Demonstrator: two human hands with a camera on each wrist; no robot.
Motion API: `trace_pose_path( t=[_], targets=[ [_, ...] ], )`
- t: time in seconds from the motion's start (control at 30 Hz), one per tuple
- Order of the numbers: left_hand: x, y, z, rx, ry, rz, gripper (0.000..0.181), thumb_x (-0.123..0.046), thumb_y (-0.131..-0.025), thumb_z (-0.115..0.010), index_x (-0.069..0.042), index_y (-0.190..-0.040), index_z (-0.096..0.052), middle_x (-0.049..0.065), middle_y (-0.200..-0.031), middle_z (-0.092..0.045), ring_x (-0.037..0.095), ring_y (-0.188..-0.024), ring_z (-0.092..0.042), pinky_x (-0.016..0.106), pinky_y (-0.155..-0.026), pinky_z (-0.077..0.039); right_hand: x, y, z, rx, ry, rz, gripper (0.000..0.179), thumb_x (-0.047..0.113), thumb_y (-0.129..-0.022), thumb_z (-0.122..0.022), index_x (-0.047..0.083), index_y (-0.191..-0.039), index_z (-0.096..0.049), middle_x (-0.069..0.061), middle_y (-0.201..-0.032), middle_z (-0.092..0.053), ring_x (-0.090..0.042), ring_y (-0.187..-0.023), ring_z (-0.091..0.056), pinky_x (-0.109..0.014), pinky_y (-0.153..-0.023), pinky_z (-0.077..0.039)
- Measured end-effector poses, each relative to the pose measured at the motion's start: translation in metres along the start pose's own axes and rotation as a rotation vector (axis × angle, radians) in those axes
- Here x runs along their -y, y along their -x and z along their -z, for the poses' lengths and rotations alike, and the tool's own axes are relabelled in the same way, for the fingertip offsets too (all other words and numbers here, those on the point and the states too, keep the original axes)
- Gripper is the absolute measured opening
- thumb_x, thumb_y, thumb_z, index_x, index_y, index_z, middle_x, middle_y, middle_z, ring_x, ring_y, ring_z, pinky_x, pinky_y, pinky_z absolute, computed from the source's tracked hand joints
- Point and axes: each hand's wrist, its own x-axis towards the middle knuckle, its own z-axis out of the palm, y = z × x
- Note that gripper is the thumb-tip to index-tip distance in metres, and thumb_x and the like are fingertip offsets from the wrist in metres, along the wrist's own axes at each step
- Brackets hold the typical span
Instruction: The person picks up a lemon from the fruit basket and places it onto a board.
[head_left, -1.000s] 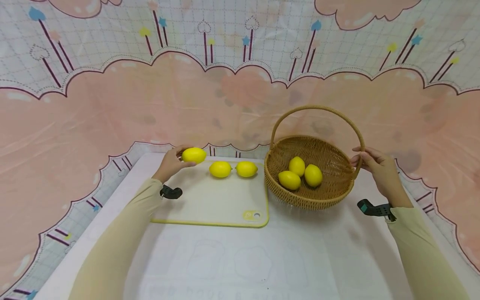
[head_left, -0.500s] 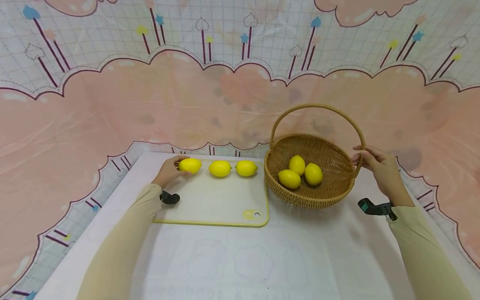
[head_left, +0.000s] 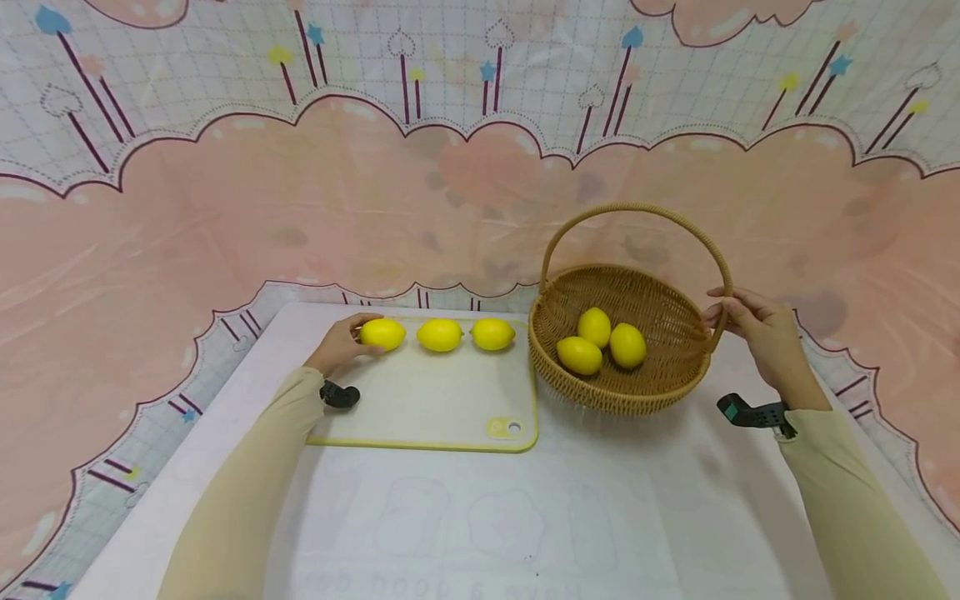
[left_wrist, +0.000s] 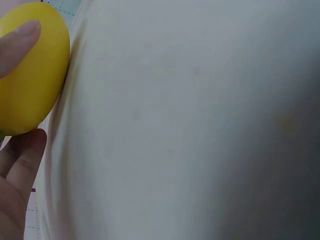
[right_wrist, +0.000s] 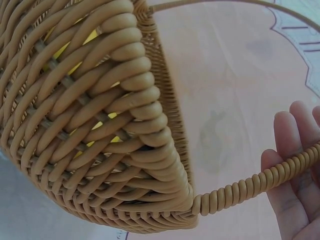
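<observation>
At the far left of the white cutting board [head_left: 420, 408], my left hand [head_left: 341, 343] holds a yellow lemon [head_left: 383, 335] low over the surface. The left wrist view shows the thumb [left_wrist: 20, 45] across that lemon and fingertips [left_wrist: 35, 145] at its end. To its right lie two more lemons, the middle one [head_left: 439, 335] and the right one [head_left: 492, 334], in a row along the board's back. My right hand [head_left: 765, 337] grips the side of the handle [head_left: 637, 207] of a wicker basket [head_left: 667, 367], whose mouth leans toward me. Inside it sit three lemons [head_left: 595, 328].
The board has a yellow edge and a hanging hole [head_left: 513, 427] at its front right corner. A white cloth [head_left: 450, 525] covers the table. Behind it hangs a pink patterned curtain [head_left: 337, 208]. The basket stands close to the board's right edge.
My left hand has brought its lemon down onto the back left of the board, in line with the other two. The right hand keeps its grip on the basket handle.
</observation>
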Motion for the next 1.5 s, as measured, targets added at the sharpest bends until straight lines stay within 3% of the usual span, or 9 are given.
trace_pose_path(
  t=[0.37, 0.73, 1.03, 1.37, 1.5],
  targets=[
    [-0.0008, -0.0004, -0.0004, 0.028, 0.027, 0.0, 0.068, -0.005, -0.077, -0.074, 0.0, -0.137, -0.044, 0.024, -0.142, -0.042, 0.044, -0.124, -0.045, 0.051, -0.107, -0.037, -0.0008, -0.0012, 0.0017, 0.002, 0.033, -0.015, 0.02, 0.008, -0.095, -0.049, 0.012, -0.108, -0.065, 0.006, -0.081, -0.071, -0.004, -0.075, -0.067, -0.011, -0.074, -0.053],
    [-0.0042, 0.0022, -0.0035, 0.041, 0.015, 0.007, 0.069, -0.011, -0.079, -0.075, -0.001, -0.139, -0.042, 0.023, -0.143, -0.041, 0.043, -0.122, -0.048, 0.049, -0.104, -0.04, -0.0016, -0.0019, 0.0018, -0.008, 0.074, -0.034, 0.024, 0.012, -0.095, -0.051, 0.0, -0.114, -0.06, 0.007, -0.081, -0.071, -0.004, -0.076, -0.067, -0.011, -0.074, -0.053],
    [-0.0036, 0.0016, -0.0018, 0.061, -0.028, -0.028, 0.071, -0.011, -0.077, -0.076, -0.001, -0.139, -0.042, 0.024, -0.143, -0.04, 0.04, -0.115, -0.051, 0.041, -0.097, -0.041, -0.0013, -0.0023, 0.0017, -0.014, 0.1, -0.034, 0.019, 0.013, -0.095, -0.051, 0.012, -0.109, -0.064, 0.008, -0.081, -0.071, -0.003, -0.076, -0.067, -0.01, -0.073, -0.053],
    [-0.0063, 0.0052, -0.0004, 0.092, -0.039, -0.044, 0.071, -0.009, -0.075, -0.077, -0.003, -0.137, -0.045, 0.021, -0.144, -0.04, 0.037, -0.116, -0.048, 0.039, -0.097, -0.038, -0.0009, -0.002, 0.0018, -0.011, 0.096, -0.026, 0.021, 0.01, -0.095, -0.05, 0.005, -0.112, -0.063, 0.008, -0.081, -0.071, -0.003, -0.076, -0.067, -0.01, -0.073, -0.053],
    [-0.0055, 0.0072, 0.0024, 0.112, -0.033, -0.055, 0.071, -0.009, -0.074, -0.078, -0.002, -0.137, -0.045, 0.021, -0.142, -0.042, 0.035, -0.115, -0.049, 0.033, -0.095, -0.039, -0.0009, -0.002, 0.0017, -0.011, 0.098, -0.025, 0.023, 0.01, -0.095, -0.05, 0.001, -0.113, -0.061, 0.008, -0.081, -0.071, -0.003, -0.075, -0.067, -0.01, -0.073, -0.053]
  ],
)
